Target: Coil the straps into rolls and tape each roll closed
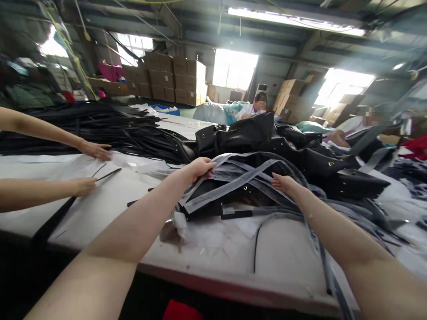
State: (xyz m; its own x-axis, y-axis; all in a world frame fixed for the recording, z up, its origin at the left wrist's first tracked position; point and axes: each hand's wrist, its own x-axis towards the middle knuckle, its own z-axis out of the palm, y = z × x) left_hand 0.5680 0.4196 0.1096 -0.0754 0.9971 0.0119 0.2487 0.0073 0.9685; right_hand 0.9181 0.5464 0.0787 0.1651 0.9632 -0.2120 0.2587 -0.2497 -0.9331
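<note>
Left hand pinches a plastic-wrapped strap, which bends away to its right above the bench. Right hand is near more straps; I can't tell if it's holding one.

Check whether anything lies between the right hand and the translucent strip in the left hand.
Yes: other crossing strips run diagonally through the gap between the right hand and the left hand, which grips the translucent strip. The black bags lie behind, and no hard obstacle shows.
</note>
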